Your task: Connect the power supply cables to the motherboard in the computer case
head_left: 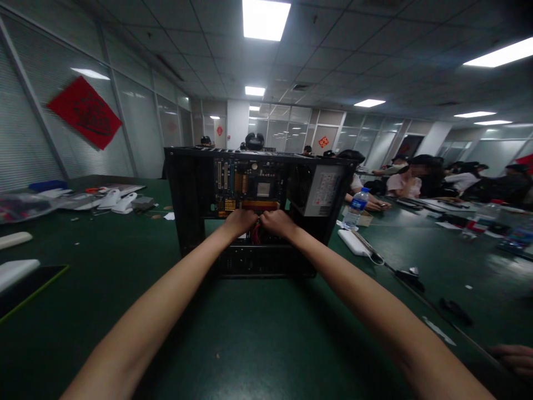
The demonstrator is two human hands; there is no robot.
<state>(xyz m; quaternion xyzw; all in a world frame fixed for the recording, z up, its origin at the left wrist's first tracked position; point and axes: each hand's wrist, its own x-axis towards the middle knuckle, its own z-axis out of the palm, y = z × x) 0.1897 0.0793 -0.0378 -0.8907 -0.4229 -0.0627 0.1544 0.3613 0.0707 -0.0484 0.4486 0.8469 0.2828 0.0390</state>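
Observation:
An open black computer case stands on the green table with its inside facing me. Its motherboard is at the upper middle, and a power supply with a pale label is at the upper right. My left hand is closed at the lower edge of the motherboard; what its fingers pinch is hidden. Close beside it, my right hand has its fingers curled in at the top of a bundle of reddish cables. The cables hang down between both hands. The fingertips are partly hidden.
Right of the case are a water bottle, a white power strip with a trailing cord, and another person's hand. Papers and white connectors lie at left, near a dark green-edged tablet-like object. People sit behind.

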